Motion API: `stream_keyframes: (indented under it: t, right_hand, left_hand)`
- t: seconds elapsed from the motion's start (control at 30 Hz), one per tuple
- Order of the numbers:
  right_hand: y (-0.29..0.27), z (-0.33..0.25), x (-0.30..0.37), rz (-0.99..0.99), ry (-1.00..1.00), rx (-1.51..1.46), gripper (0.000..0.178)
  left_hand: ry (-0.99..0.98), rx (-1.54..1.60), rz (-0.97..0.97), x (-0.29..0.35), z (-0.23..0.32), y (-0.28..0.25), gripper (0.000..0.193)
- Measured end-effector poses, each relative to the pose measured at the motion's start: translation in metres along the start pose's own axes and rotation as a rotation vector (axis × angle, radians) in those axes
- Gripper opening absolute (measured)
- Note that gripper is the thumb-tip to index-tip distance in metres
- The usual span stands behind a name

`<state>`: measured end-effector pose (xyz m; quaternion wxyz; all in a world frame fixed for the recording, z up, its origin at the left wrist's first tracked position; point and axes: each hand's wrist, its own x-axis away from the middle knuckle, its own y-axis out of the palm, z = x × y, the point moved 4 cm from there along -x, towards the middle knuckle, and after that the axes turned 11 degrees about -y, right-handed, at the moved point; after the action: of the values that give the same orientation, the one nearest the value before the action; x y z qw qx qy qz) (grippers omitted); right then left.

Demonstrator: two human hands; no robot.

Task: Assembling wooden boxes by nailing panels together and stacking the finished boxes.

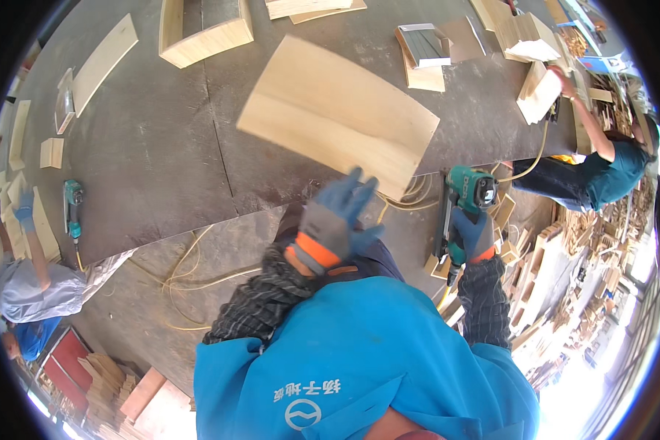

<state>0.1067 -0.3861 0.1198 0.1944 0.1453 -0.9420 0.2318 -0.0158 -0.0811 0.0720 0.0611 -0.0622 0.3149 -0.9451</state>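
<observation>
My right hand, in a blue and grey glove, is wrapped round the handle of a green nail gun with a hose at its lower end. The tool is held upright beside the table's near edge. My left hand, gloved alike, has its fingers spread and holds nothing. Its fingertips are close to the near edge of a light wooden panel; whether they touch it I cannot tell. The panel lies at a slant on the dark table, its near corner reaching past the table's edge.
An open wooden box frame stands at the far left. Another nail gun lies near a person in grey on the left. At the right, a person in dark green handles a wooden piece. Yellow hoses cross the floor.
</observation>
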Motion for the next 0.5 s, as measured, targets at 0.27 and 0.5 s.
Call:
stream_keyframes:
  t: [0.27,0.5]
  right_hand:
    - [0.025,0.05,-0.007,-0.073,0.077,-0.001,0.025]
    - [0.039,0.031,-0.044,-0.132,0.008,-0.016,0.022]
  left_hand:
    - [-0.025,-0.382,0.166,-0.048,-0.125,-0.119,0.076]
    - [-0.188,-0.272,0.332,-0.002,-0.117,-0.093,0.066]
